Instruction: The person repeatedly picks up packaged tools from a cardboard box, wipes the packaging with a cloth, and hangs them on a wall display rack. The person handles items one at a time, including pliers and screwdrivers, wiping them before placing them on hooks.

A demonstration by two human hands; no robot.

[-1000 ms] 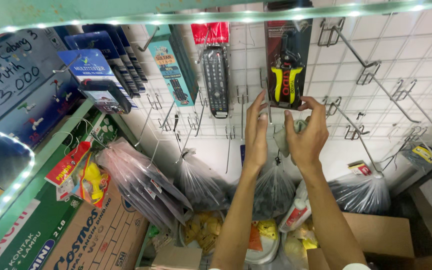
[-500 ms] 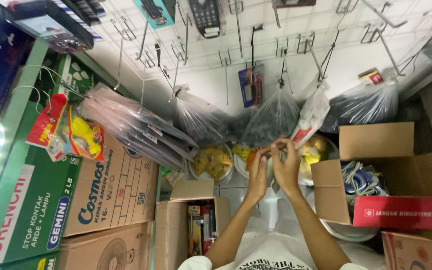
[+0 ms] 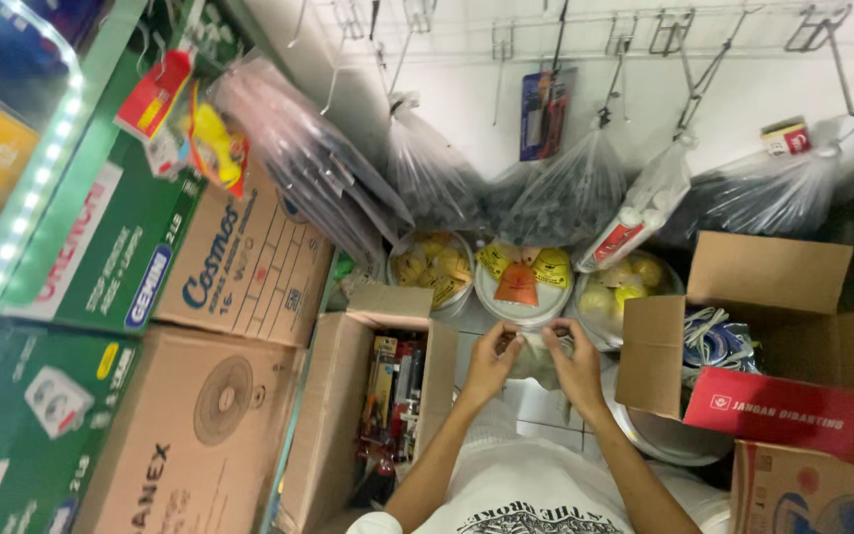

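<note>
Your left hand [image 3: 491, 364] and right hand [image 3: 577, 364] have dropped from the wall hooks, both now pinching a clear bag [image 3: 536, 358] below the tubs [image 3: 521, 280].

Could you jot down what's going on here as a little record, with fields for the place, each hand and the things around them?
Place: crowded shop corner, white wall with metal hooks
Left hand: fingers pinch a small clear plastic bag
Right hand: grips the same bag from the other side
Contents of the bag: too small to tell
Left of the hands: open cardboard box holding packaged tools
Above the hands: round tubs of yellow and orange packets
On the wall: hanging clear bags of dark small parts
</note>
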